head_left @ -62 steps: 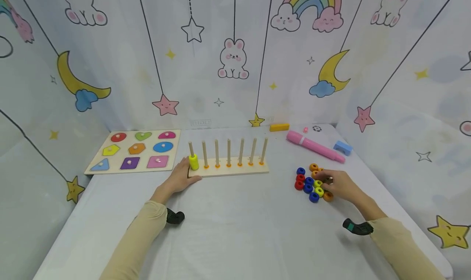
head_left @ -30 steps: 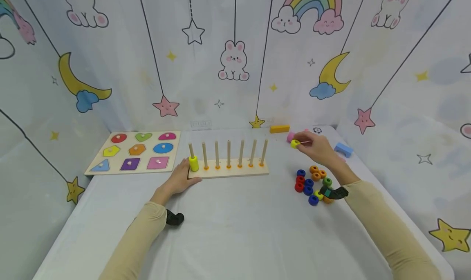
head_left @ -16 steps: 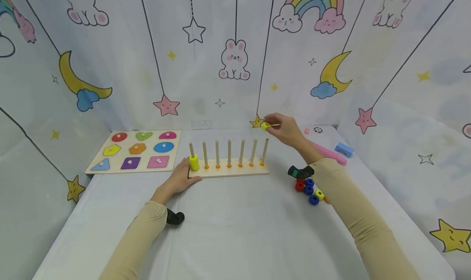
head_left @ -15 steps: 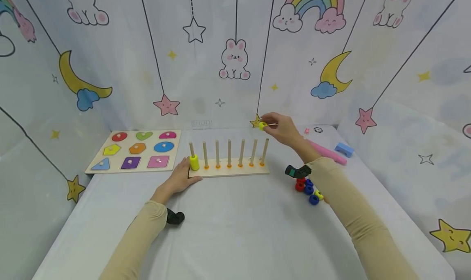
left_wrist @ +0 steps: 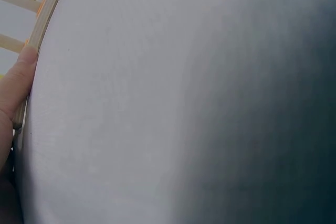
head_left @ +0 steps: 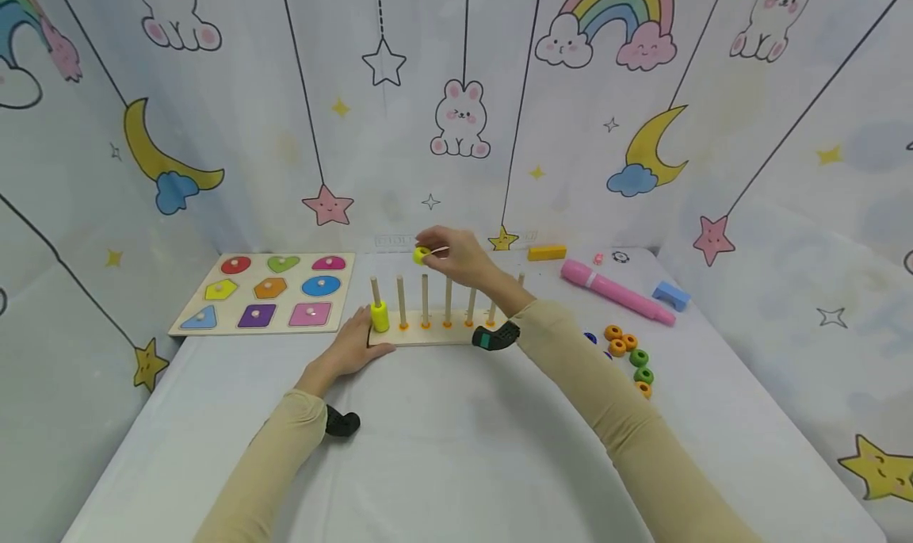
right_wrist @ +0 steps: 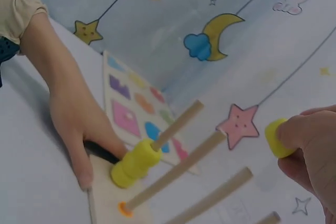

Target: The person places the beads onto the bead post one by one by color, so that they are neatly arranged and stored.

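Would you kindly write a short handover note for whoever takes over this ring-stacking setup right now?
Right hand: pinches a yellow ring in the air above the middle pegs.
Left hand: open, resting against the left end of the peg board.
Done: yellow rings sit on the leftmost peg.
Left: the held ring is not yet on a peg; loose rings lie on the table to the right.

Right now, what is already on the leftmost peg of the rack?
A stack of yellow rings sits low on the leftmost peg, its top bare. The left hand holds the rack beside it, hiding that base corner.
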Available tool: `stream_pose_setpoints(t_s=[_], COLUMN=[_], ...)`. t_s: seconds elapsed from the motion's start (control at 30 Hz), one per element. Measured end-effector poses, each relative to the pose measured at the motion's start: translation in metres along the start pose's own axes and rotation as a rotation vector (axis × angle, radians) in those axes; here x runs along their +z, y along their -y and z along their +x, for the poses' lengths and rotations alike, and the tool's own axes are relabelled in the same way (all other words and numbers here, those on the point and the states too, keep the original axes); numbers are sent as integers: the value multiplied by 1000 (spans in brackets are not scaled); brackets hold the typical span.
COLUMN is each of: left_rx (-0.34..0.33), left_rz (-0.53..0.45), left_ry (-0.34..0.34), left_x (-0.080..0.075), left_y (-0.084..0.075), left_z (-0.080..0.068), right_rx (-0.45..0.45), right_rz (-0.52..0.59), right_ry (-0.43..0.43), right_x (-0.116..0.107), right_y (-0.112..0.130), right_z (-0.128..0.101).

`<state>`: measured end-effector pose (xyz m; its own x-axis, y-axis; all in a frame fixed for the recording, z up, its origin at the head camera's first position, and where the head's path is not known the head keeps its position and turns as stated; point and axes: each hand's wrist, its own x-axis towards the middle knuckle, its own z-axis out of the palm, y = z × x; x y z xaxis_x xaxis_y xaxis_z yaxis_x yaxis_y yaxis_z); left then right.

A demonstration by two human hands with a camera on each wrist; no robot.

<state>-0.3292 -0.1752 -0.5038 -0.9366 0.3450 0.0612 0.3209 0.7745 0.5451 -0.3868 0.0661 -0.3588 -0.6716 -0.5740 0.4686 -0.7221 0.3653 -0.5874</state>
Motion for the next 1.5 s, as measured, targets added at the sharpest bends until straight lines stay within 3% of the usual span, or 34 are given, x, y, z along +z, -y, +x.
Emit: stream_pose_setpoints(t_s=[0.13,0.37,0.7,0.93,1.23,1.5], left_rx=[-17,34,-25,3,-23,-31], left_rz=[11,-17,13,5,9,0], left_ry=[10,-17,33,20,23,32], left_x=[2,6,2,2,1,-1], left_y=[0,-4,-8,-7,-1,4], left_z=[1,4,7,5,2,2], right_rx=[-4,16,51,44,46,140], right_rz=[27,7,-31,-53,35,141], right_ry=[46,112,165,144,35,-99], right_x=[22,46,52,51,24,-35], right_y=[9,19,20,21,11,-14], right_z=[10,19,21,20,11,-22])
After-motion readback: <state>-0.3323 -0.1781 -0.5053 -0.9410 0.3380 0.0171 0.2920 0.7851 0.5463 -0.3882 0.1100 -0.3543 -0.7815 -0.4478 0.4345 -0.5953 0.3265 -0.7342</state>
